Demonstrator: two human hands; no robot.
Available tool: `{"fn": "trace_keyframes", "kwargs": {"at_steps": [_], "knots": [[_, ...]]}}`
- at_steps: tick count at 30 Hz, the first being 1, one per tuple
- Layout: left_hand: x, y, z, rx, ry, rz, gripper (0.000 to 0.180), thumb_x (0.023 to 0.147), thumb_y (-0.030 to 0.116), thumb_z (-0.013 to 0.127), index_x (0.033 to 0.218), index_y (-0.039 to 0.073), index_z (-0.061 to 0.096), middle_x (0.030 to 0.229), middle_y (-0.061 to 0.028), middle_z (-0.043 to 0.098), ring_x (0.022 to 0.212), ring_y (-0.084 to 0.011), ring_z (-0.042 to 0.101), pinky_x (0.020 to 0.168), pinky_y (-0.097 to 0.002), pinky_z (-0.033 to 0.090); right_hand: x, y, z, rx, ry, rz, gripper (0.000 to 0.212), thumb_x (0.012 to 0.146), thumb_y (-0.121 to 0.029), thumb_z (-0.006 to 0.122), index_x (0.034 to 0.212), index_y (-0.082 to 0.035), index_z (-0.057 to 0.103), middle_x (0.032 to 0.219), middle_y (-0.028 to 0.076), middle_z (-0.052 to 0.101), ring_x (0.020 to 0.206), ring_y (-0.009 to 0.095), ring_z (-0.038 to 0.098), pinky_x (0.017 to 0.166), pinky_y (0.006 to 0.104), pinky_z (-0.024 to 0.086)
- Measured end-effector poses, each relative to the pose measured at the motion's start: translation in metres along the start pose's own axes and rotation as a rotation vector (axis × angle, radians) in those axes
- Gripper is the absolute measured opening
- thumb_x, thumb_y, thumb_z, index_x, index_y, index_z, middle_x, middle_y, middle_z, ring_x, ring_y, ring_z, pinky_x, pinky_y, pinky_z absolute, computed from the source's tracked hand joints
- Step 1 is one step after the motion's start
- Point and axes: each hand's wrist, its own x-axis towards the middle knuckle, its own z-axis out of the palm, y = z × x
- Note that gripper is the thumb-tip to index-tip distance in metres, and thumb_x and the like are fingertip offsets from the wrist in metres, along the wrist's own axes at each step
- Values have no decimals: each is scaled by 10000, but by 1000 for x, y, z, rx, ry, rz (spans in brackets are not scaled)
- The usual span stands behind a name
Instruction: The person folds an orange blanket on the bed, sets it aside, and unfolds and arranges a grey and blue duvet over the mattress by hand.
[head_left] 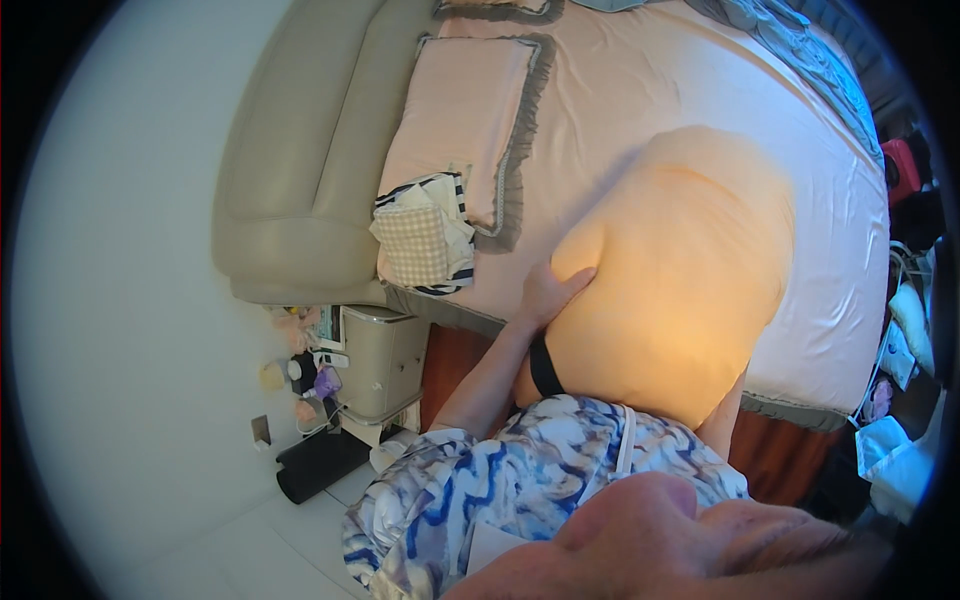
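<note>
Orange pillow (675, 270) held upright against the chest, above the near edge of the bed (640, 90). Left hand (550, 293) pressed flat on its left side, fingers spread. Right hand hidden behind the pillow; grip cannot be told. Pink pillow (465, 115) lies by the headboard (320, 150).

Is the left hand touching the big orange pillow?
Touching. The head view shows the left hand pressed flat against the side of the orange pillow, fingers on its surface.

Left hand (548, 293) pressed flat on orange pillow (680, 270), held over bed (640, 90) near edge; right hand hidden behind pillow.
</note>
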Motion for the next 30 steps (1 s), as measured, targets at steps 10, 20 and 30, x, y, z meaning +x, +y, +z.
{"fn": "trace_keyframes", "kwargs": {"at_steps": [10, 20, 30], "knots": [[122, 13, -355, 208, 407, 305, 498, 732, 325, 718, 1028, -55, 594, 946, -202, 647, 869, -275, 640, 748, -340, 503, 165, -178, 241, 17, -3, -108, 658, 871, -408, 505, 1353, -21, 280, 1191, 264, 502, 1150, 369, 455, 956, 394, 376], [272, -174, -545, 1097, 305, 118, 897, 776, 639, 498, 1427, 113, 174, 1461, -201, 158, 1342, -356, 183, 1054, -477, 232, 183, -306, 459, -274, -190, -318, 674, 826, -439, 531, 1369, -123, 286, 1319, 258, 362, 1104, 423, 469, 879, 483, 421], [312, -214, -424, 1082, 107, -111, 925, 751, 640, 523, 1444, 200, 96, 1501, -111, -6, 1367, -352, 32, 1040, -556, 190, 172, -266, 418, -578, -405, -431, 703, 801, -358, 605, 1388, -193, 255, 1309, 312, 299, 983, 462, 529, 783, 460, 482]]}}
